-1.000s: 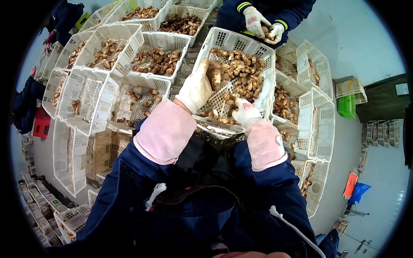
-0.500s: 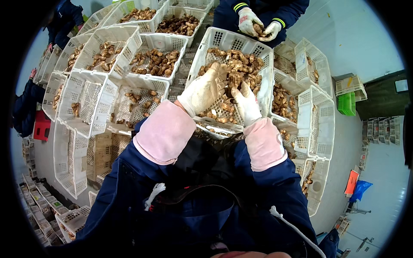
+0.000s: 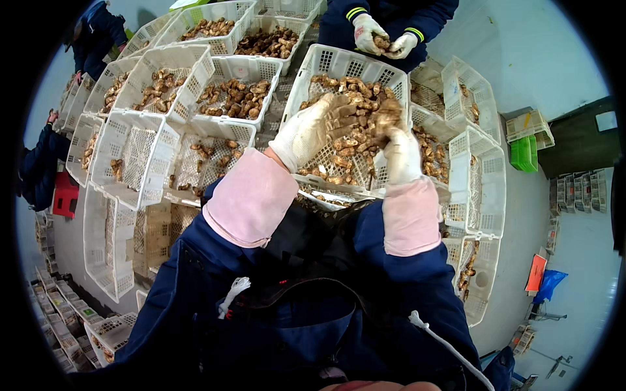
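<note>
A white plastic crate (image 3: 349, 65) in front of me holds a pile of brown mushrooms (image 3: 355, 91) with thick pale stems. My left hand (image 3: 310, 130), in a soiled white glove, lies over the pile's left part with fingers stretched out and apart. At the crate's right side, my right hand (image 3: 401, 153), gloved too, grips a mushroom (image 3: 387, 116); motion smears both the fingertips and the mushroom. Pink cuffs cover both my wrists.
Across the crate, a co-worker's gloved hands (image 3: 385, 43) hold mushrooms. More white crates with mushrooms stand to the left (image 3: 238, 65) and right (image 3: 479, 189). Green crates (image 3: 523, 154) sit by the right wall, and a red stool (image 3: 65, 194) stands at far left.
My right hand has moved right from the pile's middle to the crate's right side, with a mushroom in its fingers. My left hand has stayed nearly in place.
</note>
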`<state>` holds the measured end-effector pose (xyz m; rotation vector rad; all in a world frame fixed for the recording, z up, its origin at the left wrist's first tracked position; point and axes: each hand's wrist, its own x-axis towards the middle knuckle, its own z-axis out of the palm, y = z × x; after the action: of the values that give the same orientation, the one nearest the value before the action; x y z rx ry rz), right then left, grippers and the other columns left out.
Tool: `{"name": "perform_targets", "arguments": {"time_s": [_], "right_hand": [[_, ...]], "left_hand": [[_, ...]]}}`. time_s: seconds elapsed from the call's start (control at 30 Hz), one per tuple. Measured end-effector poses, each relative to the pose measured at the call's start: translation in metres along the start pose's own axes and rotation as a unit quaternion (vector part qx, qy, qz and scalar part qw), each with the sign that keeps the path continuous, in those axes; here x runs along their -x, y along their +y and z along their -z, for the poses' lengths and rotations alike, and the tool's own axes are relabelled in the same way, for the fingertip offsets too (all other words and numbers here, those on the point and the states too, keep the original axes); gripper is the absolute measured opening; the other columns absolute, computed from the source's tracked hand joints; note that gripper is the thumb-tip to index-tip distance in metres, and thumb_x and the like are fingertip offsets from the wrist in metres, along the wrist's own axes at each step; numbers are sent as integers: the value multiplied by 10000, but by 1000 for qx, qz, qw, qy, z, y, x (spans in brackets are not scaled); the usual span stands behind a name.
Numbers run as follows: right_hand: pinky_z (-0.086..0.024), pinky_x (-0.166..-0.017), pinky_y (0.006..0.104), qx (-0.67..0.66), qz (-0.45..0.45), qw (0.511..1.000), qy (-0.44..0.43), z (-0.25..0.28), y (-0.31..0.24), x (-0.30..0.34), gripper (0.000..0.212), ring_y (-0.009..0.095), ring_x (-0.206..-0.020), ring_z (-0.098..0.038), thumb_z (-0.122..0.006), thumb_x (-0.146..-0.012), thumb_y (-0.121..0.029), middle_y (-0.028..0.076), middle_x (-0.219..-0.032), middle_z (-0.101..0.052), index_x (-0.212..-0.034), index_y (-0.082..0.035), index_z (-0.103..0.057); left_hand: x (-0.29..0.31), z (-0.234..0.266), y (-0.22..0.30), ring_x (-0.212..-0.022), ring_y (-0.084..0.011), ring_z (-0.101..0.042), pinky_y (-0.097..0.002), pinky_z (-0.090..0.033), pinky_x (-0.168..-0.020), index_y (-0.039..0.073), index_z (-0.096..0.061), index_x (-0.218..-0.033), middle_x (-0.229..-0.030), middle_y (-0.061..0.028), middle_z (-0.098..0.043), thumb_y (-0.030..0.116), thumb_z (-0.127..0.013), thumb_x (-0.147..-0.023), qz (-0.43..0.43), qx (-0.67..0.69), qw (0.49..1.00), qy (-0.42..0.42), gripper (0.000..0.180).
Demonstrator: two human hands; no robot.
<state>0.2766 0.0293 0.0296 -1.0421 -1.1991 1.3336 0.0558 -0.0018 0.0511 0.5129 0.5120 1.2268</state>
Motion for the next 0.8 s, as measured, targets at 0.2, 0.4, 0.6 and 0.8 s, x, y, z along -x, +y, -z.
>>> {"name": "perform_targets", "arguments": {"time_s": [0.2, 0.4, 0.6, 0.8], "right_hand": [[-475, -1010, 393, -250, 85, 963, 48, 129, -58, 68, 527, 221, -1141, -574, -635, -901, -111, 87, -1311, -578, -1403, -109, -472], [-506, -946, 356, -269, 21, 943, 195, 220, -11, 199, 364, 187, -1017, -634, -664, -938, -158, 53, -1174, -643, -1287, -132, -565], [-518, -839, 337, -112, -130, 924, 342, 251, 51, 262, 367, 192, -962, -624, -654, -937, -145, 87, -1103, -653, -1274, -30, -566], [-513, -923, 384, -212, -95, 932, 279, 239, 63, 239, 511, 214, -1020, -604, -639, -914, -30, 91, -1172, -605, -1390, -74, -459]], "left_hand": [[-10, 11, -10, -1107, -239, -595, -393, -489, -975, 31, -497, -1348, -1209, -104, -601, 428, -529, -1009, 11, -36, 999, 28, 523], [-5, 18, -12, -1218, -291, -534, -422, -426, -1042, 11, -412, -1429, -1355, -155, -512, 439, -437, -1034, 13, -106, 994, 34, 584], [-2, 18, -26, -1135, -241, -585, -401, -462, -1006, 39, -465, -1405, -1257, -105, -595, 436, -444, -1035, 53, -117, 988, 82, 543], [3, 31, -33, -1088, -259, -612, -404, -486, -972, 16, -486, -1365, -1236, -121, -616, 395, -443, -1045, 61, -152, 980, 111, 497]]}}
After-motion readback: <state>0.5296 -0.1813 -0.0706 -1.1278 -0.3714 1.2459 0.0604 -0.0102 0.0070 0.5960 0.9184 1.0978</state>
